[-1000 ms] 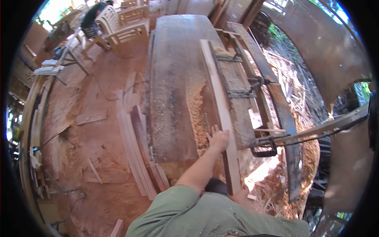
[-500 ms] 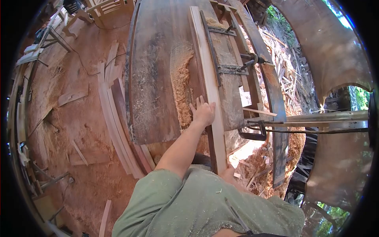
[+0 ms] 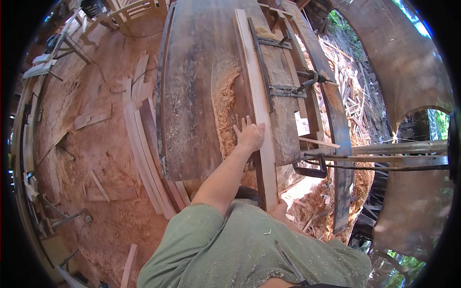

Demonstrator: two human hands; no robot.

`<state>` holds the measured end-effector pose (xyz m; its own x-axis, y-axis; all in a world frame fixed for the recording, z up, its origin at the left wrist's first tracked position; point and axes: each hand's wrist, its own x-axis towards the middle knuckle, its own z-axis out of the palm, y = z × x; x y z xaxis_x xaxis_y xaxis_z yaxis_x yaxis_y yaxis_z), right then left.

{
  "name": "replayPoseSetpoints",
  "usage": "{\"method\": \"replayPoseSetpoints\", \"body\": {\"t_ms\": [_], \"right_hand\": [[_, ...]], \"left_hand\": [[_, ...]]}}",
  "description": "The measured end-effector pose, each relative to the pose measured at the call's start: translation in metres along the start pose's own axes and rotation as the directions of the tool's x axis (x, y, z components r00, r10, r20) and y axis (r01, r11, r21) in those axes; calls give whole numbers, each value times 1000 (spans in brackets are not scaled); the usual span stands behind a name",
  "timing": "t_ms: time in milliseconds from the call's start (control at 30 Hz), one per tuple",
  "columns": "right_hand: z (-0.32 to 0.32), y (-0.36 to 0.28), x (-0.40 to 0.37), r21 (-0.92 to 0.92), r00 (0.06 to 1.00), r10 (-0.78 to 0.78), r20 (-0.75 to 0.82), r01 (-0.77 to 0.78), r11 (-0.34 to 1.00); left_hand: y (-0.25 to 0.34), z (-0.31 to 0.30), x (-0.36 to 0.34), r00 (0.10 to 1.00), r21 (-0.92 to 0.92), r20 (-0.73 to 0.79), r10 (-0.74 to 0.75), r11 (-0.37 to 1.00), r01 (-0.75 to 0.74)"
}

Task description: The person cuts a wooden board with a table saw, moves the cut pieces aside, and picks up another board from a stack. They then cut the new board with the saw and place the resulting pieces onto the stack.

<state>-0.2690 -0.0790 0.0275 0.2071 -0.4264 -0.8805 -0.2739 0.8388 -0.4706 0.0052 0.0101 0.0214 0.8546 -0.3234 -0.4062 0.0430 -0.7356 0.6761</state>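
Observation:
A long pale wooden board [image 3: 258, 86] lies lengthwise on the worn wooden worktable [image 3: 185, 96], its near end sticking out past the table toward my body. My left hand [image 3: 250, 136] rests at the board's left edge with its fingers spread, the thumb side touching the wood. At the near end, my right hand [image 3: 278, 210] holds the board's right side; most of its fingers are hidden beneath. Beside the board's far half is a dark metal fence [image 3: 261, 62] with crossbars. A mound of sawdust [image 3: 223, 110] lies left of the board.
A black C-clamp [image 3: 312, 167] and a pole [image 3: 398, 148] are at the right. Long wood strips [image 3: 144, 163] lean left of the table. Sawdust and scraps cover the floor, with a wooden chair frame [image 3: 134, 14] at the far left and a hanging sheet [image 3: 398, 57] on the right.
The view has shifted slightly, so the table and board appear a little lower and further right. Both hands keep about the same places on the board.

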Motion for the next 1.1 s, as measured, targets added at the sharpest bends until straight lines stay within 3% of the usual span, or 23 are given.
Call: {"method": "replayPoseSetpoints", "body": {"t_ms": [133,333,433,500,600,633,767,867,1033,1100], "right_hand": [[20,-5,-14,-90,997,-56,-43,52,995],[29,-3,-6,27,999,33,-25,-32,999],[20,-9,12,19,990,120,77,-122,992],[16,-8,23,-37,984,66,167,-61,997],[20,-9,27,-15,949,137,285,-138,990],[23,-9,25,-49,943,172,285,-165,985],[41,-16,15,-156,988,39,147,-16,988],[61,-22,-8,-144,998,57,14,-54,988],[66,-21,2,-19,985,145,97,-143,989],[65,-21,13,-8,984,146,101,-146,989]], "left_hand": [[1,-5,8,1000,7,18,-19,1000,19],[1,-27,13,992,52,120,-34,998,28],[-2,-23,-1,978,112,209,-13,994,-11],[-2,-18,-29,951,158,308,27,984,-79],[-8,1,-67,947,64,311,75,993,-100],[-9,9,-72,950,52,302,80,994,-100],[-12,16,-67,959,39,264,104,992,-118],[-4,8,-65,957,64,269,109,989,-131],[3,-8,-59,935,88,331,126,983,-164],[-5,2,-50,951,118,287,114,981,-153]]}}
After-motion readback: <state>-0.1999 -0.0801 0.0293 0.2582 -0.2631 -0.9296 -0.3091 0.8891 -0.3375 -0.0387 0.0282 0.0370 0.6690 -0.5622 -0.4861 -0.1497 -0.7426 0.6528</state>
